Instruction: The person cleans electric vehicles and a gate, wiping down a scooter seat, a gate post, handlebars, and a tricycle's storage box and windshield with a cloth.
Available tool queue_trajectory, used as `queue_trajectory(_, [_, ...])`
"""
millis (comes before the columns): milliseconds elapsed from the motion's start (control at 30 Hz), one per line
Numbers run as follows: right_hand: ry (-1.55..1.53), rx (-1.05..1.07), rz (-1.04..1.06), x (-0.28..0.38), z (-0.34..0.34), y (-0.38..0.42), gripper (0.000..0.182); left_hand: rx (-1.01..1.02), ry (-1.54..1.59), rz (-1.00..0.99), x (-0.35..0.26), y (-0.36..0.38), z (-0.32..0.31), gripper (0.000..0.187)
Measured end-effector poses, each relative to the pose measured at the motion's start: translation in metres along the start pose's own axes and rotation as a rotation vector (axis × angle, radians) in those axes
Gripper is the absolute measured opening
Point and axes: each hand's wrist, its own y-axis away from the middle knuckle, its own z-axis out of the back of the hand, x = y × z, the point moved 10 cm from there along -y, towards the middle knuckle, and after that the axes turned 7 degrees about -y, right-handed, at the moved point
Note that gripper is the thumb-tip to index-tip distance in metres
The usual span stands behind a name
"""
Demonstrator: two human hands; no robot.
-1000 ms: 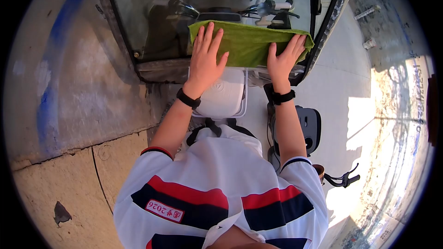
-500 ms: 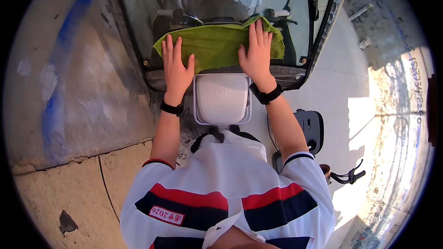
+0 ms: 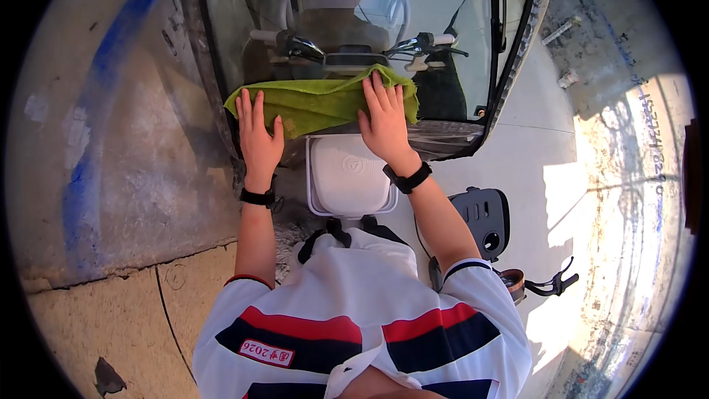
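Observation:
A green cloth [image 3: 317,103] lies spread along the lower part of a clear windshield [image 3: 436,22] on a covered vehicle. My left hand [image 3: 260,146] rests flat on the cloth's left end, its fingers stretched out. Near the right end, my right hand [image 3: 385,120] presses the cloth with its fingers extended. The cloth's upper edge is wrinkled and folded by my right fingertips. Behind the glass, handlebars [image 3: 299,48] with brake levers show above the cloth. Both wrists wear black bands.
Below the windshield, close to my body, is a white lidded box [image 3: 351,171] in a white frame. To the right are a dark grey plastic panel [image 3: 484,222] and another handlebar [image 3: 557,283]. A stained wall [image 3: 133,170] stands at left.
Both hands have slid the cloth left and slightly down along the glass, uncovering more of the handlebars and the right lower corner. The view has shifted a little.

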Motion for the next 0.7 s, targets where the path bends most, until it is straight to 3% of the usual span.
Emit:
queue_trajectory(267, [-0.013,0.041,0.053,-0.002,-0.001,0.007,0.067,-0.001,0.025,0.003,0.000,0.002,-0.002,0.062])
queue_trajectory(367, [-0.071,0.035,-0.020,-0.017,0.004,0.014,0.069,0.037,0.018,0.010,-0.004,0.003,-0.004,0.063])
queue_trajectory(700, [-0.041,-0.095,-0.113,-0.065,0.057,0.027,0.070,0.174,0.048,-0.070,-0.063,0.003,-0.025,0.062])
